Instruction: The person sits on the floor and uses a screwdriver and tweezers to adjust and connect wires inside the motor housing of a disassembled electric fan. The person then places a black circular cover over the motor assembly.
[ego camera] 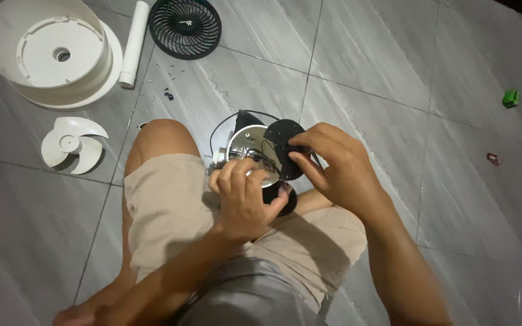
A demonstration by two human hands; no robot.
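1. The person sits on the grey tiled floor [394, 72] with knees bent, both hands raised over the lap at the centre of the frame.
2. The left hand [243, 196] is curled, knuckles up, its fingers closed around the lower edge of a round silver motor housing [246, 145]; the forearm runs down to the lower left of the frame.
3. The right hand [333, 166] comes in from the lower right, its fingers pinched on a round black plate [282, 136] that sits against the right side of the housing.
4. The two hands are close together, almost touching, each clamped on its own part of the same assembly.
5. The housing's open face points up toward the camera, with thin wires showing inside; the black plate is tilted, its flat face turned up and to the left. A black cable [219, 130] loops out from behind the assembly.
6. Upper left of the frame: a large white round fan casing [43, 54], a white tube [135, 42] beside it, and a black round grille [185, 27].
7. Left of the knee lies a white fan blade [72, 145].
8. Small screws [167, 75] are scattered between the grille and the knee.
9. At the right edge lie a small green object [510, 98] and a small red one [493, 158], well apart from the hands.
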